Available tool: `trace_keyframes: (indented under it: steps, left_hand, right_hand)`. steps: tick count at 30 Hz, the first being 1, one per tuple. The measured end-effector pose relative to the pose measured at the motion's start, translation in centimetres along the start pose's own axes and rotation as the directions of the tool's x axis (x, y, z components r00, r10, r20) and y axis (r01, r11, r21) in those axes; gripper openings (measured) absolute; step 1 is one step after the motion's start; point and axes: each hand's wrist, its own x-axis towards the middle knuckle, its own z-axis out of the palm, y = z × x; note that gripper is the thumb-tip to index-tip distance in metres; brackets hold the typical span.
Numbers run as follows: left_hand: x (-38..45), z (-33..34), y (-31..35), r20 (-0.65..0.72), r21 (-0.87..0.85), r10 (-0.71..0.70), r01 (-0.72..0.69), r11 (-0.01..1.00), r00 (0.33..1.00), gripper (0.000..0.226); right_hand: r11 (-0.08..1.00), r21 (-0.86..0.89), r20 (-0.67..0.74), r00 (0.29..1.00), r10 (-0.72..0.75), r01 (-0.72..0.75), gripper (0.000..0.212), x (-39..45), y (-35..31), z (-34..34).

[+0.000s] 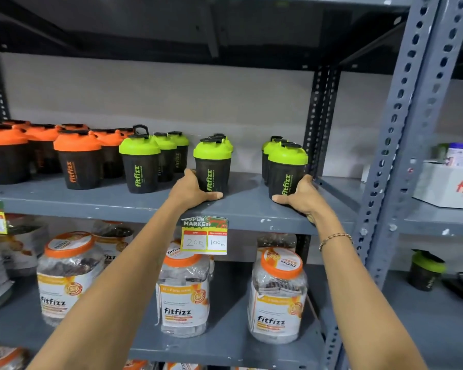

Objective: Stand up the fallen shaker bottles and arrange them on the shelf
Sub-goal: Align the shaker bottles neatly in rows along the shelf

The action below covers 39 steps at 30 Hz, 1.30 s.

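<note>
Gripping upright green-lid shakers on shelf [241, 209]: left grip [191, 189] wraps one [213, 166], right grip [302, 196] another [286, 169].

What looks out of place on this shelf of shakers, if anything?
No shaker lies fallen; all stand upright. One oddity: the green-lidded shaker beside the orange ones has its carry loop flipped up, unlike the rest. A gap also separates the shakers held by the left hand and right hand.

- On the shelf [241, 209], a front shaker bottle [213, 166] stands upright with more behind it.
- To its right, apart, another bottle row [286, 169].
- Left: further shaker groups [78, 158].
- Below: jars [183, 295] beneath a hanging price tag [205, 236].
</note>
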Motion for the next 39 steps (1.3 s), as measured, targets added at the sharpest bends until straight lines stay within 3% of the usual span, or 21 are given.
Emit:
trace_keyframes:
  steps: [24,28,30,33,35,37,39]
  left_hand:
    - [-0.8,-0.5,0.5,0.037,0.032,0.034,-0.035,0.999,0.999,0.086]
    - [-0.9,-0.6,0.5,0.059,0.021,0.021,-0.023,1.000,0.998,0.088]
    - [-1.0,-0.9,0.3,0.058,0.001,0.011,-0.012,1.000,0.998,0.090]
    - [-2.0,-1.4,-0.6,-0.114,-0.040,0.023,-0.028,0.999,0.993,0.078]
    - [-3.1,-2.5,-1.5,-0.294,-0.095,0.063,-0.095,0.991,0.954,0.054]
    - [-4.1,-4.2,-2.8,-0.419,-0.104,0.141,-0.202,0.974,0.897,0.029]
    - [-4.7,-6.5,-4.2,-0.494,-0.101,0.186,-0.268,0.958,0.850,0.019]
  right_hand:
    - [0.997,-0.066,0.053,0.998,0.035,-0.032,0.084,-1.8,-1.5,-0.4]
    - [0.992,-0.109,0.056,0.996,0.072,-0.065,0.093,-2.7,-1.8,-0.8]
    - [0.986,-0.155,0.021,0.997,0.069,-0.065,0.088,-3.5,-1.5,-0.4]
    - [0.965,-0.257,-0.163,0.986,0.012,-0.054,0.069,-5.2,-1.6,1.2]
    - [0.958,-0.276,-0.265,0.964,-0.003,-0.073,0.057,-6.3,-2.7,2.8]
    - [0.961,-0.275,-0.265,0.963,-0.051,-0.025,0.036,-7.0,-4.3,4.8]
    - [0.958,-0.274,-0.175,0.975,-0.135,0.084,0.009,-7.7,-6.6,7.6]
